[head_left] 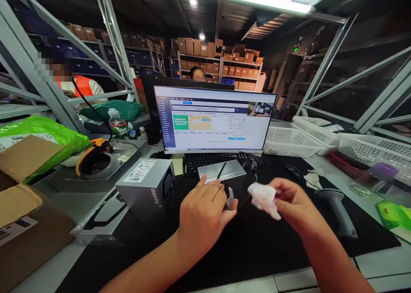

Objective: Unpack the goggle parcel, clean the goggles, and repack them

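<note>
My left hand (204,214) is closed around a small black-and-grey device (230,196), whose kind I cannot make out. A thin black rod (221,170) sticks up beyond the fingers, and the palm hides most of the device. Pinched in the fingertips of my right hand (293,201) is a crumpled white tissue (265,199), just right of the device. Behind both hands, a flat silvery box (236,169) lies in front of the black keyboard (208,159). A thin dark cable runs near the tissue.
Two silver product boxes (146,184) stand on the left, near an open cardboard carton (28,224). A monitor (215,122) rises behind the keyboard. To the right are a barcode scanner (338,211), a mouse (293,171) and white baskets (289,141). Two people are farther back.
</note>
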Available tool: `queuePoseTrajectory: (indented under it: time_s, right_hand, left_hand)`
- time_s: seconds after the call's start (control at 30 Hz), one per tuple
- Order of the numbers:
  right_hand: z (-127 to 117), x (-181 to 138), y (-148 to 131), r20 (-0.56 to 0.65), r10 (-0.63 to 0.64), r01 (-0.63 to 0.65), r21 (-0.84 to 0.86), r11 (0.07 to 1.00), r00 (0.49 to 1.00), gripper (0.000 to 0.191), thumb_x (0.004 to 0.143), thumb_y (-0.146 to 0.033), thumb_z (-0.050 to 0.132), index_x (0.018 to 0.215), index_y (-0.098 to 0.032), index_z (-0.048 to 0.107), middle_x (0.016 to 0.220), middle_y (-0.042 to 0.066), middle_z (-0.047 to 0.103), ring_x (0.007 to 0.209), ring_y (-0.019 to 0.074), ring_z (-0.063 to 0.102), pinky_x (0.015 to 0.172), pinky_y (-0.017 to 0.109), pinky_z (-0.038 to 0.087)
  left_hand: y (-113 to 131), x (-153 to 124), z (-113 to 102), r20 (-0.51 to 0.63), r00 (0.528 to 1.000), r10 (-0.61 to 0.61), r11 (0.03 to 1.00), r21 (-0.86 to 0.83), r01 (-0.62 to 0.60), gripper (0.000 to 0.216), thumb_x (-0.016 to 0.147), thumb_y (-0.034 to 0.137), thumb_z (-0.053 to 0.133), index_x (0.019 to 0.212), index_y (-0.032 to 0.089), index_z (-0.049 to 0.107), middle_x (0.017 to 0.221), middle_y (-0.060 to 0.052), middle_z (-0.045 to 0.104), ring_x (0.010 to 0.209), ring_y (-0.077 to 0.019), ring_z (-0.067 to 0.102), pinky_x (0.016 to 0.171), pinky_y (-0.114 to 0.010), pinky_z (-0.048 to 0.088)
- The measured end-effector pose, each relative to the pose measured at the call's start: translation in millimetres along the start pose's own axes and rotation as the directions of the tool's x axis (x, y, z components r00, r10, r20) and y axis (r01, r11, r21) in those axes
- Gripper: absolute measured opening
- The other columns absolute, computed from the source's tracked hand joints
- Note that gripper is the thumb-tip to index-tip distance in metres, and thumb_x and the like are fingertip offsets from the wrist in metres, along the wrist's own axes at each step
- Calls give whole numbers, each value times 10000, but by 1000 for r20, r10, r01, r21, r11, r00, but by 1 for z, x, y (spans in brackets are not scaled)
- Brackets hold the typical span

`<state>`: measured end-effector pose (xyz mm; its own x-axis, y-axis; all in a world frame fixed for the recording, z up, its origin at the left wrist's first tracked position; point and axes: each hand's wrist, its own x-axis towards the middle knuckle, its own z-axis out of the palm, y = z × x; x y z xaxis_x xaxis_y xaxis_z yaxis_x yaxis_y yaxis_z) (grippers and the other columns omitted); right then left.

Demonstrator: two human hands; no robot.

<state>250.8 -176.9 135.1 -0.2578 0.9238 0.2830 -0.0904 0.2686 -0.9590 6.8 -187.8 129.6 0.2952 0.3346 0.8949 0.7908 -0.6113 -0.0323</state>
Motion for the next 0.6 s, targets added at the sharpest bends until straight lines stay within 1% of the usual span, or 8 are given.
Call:
queuePoseTrajectory:
  time_s: [0.03,0.1,0.17,0.2,0.3,0.43,0.53,0.6]
  right_hand:
    - [-5,-3,-6,-142,-102,83,-133,988,985,221,789,-371,835,896,-199,748,758,41,737,618,147,679,534,217,523]
    - [-9,-5,-20,-319,-390,232,-435,870,864,115,861,-291,766,966,-245,774,856,36,756,721,151,695,629,242,561]
    - [-1,0,-33,-233,-612,330,-671,664,756,142,887,-213,725,992,-285,789,957,32,766,852,171,705,755,292,585]
    - [6,4,-37,-128,-666,377,-739,558,735,182,895,-180,706,1005,-296,793,1009,34,770,912,183,703,808,319,587]
    - [34,16,-38,161,-698,514,-791,332,698,362,919,-86,631,1167,-312,765,1120,40,771,957,199,690,841,367,590]
    - [67,9,-14,281,-738,608,-765,215,614,666,914,-6,577,1481,-352,532,1202,41,756,972,216,715,823,406,593]
    - [77,-3,5,410,-697,659,-743,120,589,737,918,-45,585,1588,-264,369,1311,85,698,1132,259,694,889,438,590]
    - [77,-1,6,454,-684,673,-736,73,571,738,918,-79,598,1596,-237,354,1350,93,672,1139,273,683,893,443,582]
  left_hand:
    - [-1,0,1,-2,1000,-5,1000,5,5,113,887,217,657,810,136,639,894,-89,749,830,-220,738,959,-495,622]
    - [-2,1,3,-4,1000,2,1000,9,-2,136,893,222,651,785,144,626,890,-88,747,827,-222,736,951,-494,624]
    - [-2,1,3,-16,1000,18,1000,9,-18,133,896,225,648,794,142,629,895,-92,748,849,-229,738,954,-486,623]
    - [-1,1,2,-24,999,27,1000,3,-27,122,897,221,650,810,138,635,901,-93,749,858,-230,740,958,-481,622]
    - [0,1,-2,-52,998,44,998,-49,-46,81,895,199,661,871,122,655,922,-91,755,868,-217,743,988,-463,609]
    - [-4,1,-5,-63,998,27,995,-97,-33,52,899,179,665,899,127,667,966,-97,764,932,-221,746,1023,-456,590]
    - [-10,0,-4,-99,995,9,992,-123,-21,73,931,195,635,923,134,675,977,-101,772,935,-223,748,1015,-460,593]
    - [-12,0,-3,-129,992,-4,988,-154,-16,76,936,202,636,944,140,679,982,-95,776,925,-215,750,1014,-453,594]
